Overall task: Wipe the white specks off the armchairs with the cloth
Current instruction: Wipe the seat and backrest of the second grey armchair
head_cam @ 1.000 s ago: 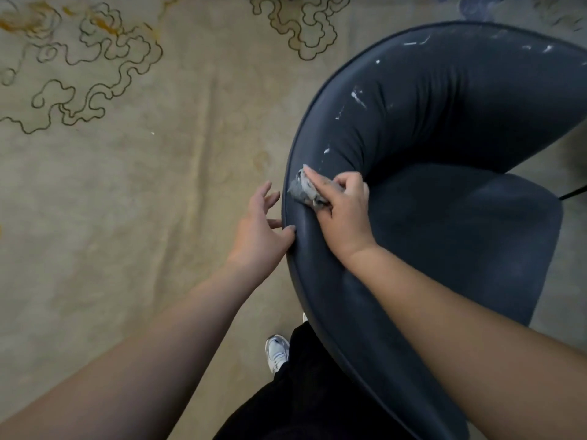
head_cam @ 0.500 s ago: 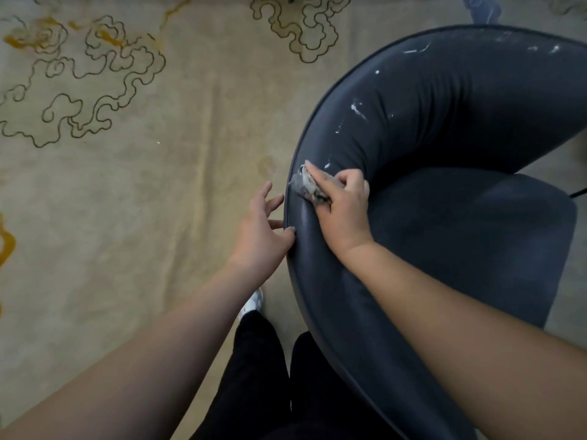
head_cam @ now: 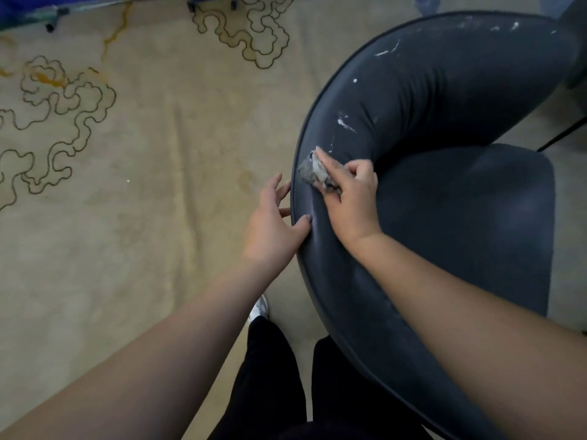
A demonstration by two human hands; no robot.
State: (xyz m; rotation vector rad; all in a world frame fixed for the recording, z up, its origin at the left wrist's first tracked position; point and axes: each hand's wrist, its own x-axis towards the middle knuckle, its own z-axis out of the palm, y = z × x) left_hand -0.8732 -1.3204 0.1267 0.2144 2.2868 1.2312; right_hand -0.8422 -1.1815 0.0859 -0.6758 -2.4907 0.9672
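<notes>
Barely shifted since a second ago, right hand [head_cam: 351,198] keeps gripping cloth [head_cam: 313,171] | left hand [head_cam: 273,225] fingers relaxed, thumb on armchair [head_cam: 444,201] rim | cloth grey, crumpled, under extended forefinger, pressed on backrest | white specks [head_cam: 344,123] just beyond.

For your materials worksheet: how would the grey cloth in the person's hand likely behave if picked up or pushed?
The cloth is crumpled into a wad under the right hand, so it is probably floppy and light. Pushed along the armchair, it would likely bunch and drag rather than roll.
</notes>
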